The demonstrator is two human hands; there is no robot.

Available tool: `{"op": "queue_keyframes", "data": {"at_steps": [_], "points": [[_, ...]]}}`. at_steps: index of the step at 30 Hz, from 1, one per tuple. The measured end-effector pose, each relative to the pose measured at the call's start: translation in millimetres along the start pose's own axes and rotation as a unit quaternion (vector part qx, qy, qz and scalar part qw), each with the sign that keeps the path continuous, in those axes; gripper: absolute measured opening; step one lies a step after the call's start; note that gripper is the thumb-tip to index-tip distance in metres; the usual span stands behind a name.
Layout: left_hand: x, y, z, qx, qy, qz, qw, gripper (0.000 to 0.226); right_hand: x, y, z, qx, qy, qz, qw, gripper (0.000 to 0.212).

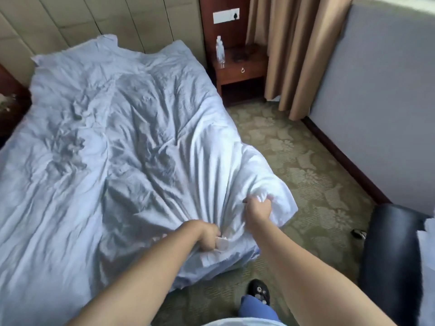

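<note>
Forearms (146,274) stretch forward. Left hand (209,237) and right hand (257,207), fingers curled tight, each bunch the near corner of the white duvet (141,142), which is spread over the bed. The grip looks meant for tugging it straight.

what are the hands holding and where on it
Both hands grip the white duvet at its near foot-end edge: the left hand on a bunched fold, the right hand by the corner.
</note>
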State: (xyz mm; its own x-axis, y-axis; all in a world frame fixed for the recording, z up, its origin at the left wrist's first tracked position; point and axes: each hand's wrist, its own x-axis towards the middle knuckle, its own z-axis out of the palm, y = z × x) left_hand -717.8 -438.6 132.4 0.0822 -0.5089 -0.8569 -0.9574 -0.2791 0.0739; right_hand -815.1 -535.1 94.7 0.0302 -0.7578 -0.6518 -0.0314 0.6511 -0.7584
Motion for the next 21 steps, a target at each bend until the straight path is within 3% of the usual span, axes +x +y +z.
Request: {"op": "queue_keyframes", "data": {"at_steps": [3, 5, 8, 10, 11, 13, 15, 17, 19, 21], "points": [[2.8, -2.2, 39.3, 0.013, -0.063, 0.025, 0.998, 0.041, -3.8, 41.1, -19.4, 0.015, -0.022, 0.131, 0.991, 0.084], [5.1, -19.9, 51.6, -0.041, -0.122, 0.029, 0.991, 0.055, -15.5, 40.0, -17.9, 0.003, -0.027, 0.148, 0.989, 0.088], [0.3, -34.4, 57.8, -0.108, -0.103, 0.022, 0.988, 0.064, -28.1, 14.8, -11.3, -0.043, -0.001, 0.023, 0.999, 0.071], [-0.8, -41.2, 54.7, -0.202, 0.022, 0.025, 0.979, 0.050, -41.1, 1.0, 1.3, -0.064, -0.031, -0.117, 0.991, 0.063], [0.4, -47.1, 49.6, -0.286, 0.098, 0.011, 0.953, 0.045, -46.7, -1.8, 9.2, -0.099, -0.053, -0.185, 0.976, 0.063], [1.9, -64.3, 35.7, -0.455, 0.225, -0.033, 0.861, 0.039, -59.2, -1.7, 23.7, -0.239, -0.124, -0.278, 0.922, 0.068], [0.3, -86.0, 17.4, -0.575, 0.322, -0.062, 0.749, 0.031, -65.5, 5.2, 34.3, -0.426, -0.186, -0.352, 0.812, 0.064], [-6.5, -97.9, -0.3, -0.647, 0.359, -0.044, 0.671, 0.021, -65.7, 21.7, 40.2, -0.557, -0.247, -0.370, 0.701, 0.055], [-9.0, -97.1, -13.3, -0.661, 0.347, -0.006, 0.665, 0.027, -71.6, 40.0, 43.1, -0.610, -0.297, -0.346, 0.648, 0.052], [1.6, -89.5, -12.9, -0.598, 0.323, 0.013, 0.733, 0.053, -75.9, 50.6, 48.8, -0.603, -0.327, -0.337, 0.645, 0.052]]}}
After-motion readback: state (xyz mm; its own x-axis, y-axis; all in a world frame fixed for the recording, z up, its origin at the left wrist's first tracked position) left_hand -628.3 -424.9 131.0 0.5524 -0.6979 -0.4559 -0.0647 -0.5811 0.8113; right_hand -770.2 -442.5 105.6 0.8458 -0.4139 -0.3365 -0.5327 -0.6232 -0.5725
